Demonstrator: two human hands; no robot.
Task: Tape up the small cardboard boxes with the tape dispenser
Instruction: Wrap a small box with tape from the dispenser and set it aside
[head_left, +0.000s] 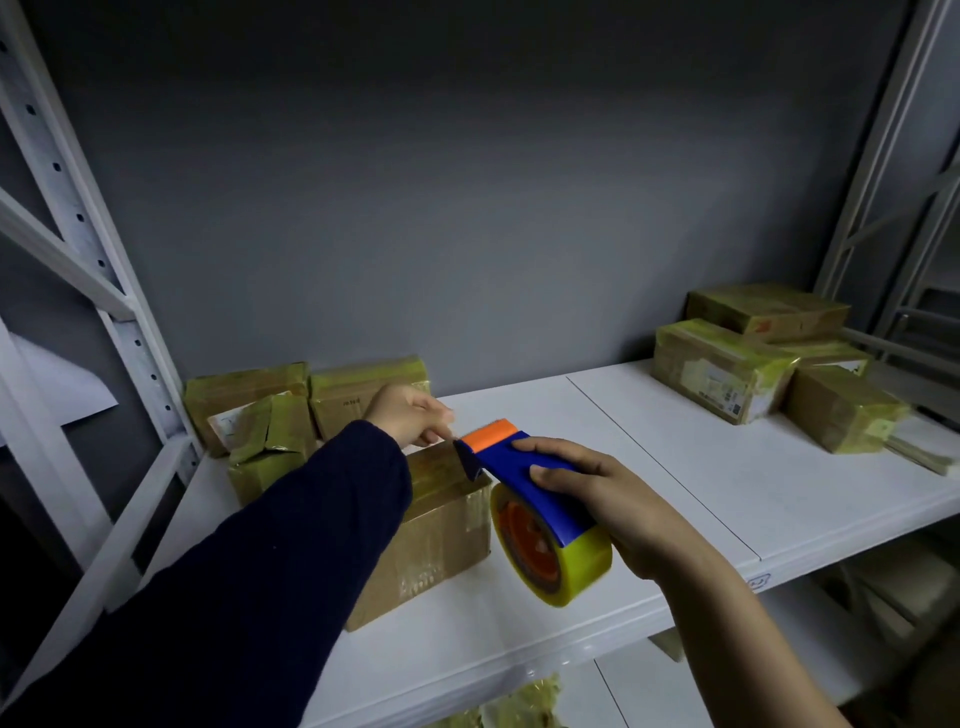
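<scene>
A small cardboard box (436, 540) sits on the white shelf (675, 483) in front of me, partly hidden by my left sleeve. My right hand (602, 499) grips a blue and orange tape dispenser (524, 483) with a yellow tape roll, its orange blade end hovering over the box's far right top edge. My left hand (410, 415) is above the box's far edge, fingers pinched at the dispenser's blade end; whether tape lies between them is too blurred to tell.
Several taped boxes (291, 410) are stacked at the back left against the grey wall. More taped boxes (748, 364) lie at the right end. White metal uprights (98, 291) frame both sides. A lower shelf (675, 686) shows beneath.
</scene>
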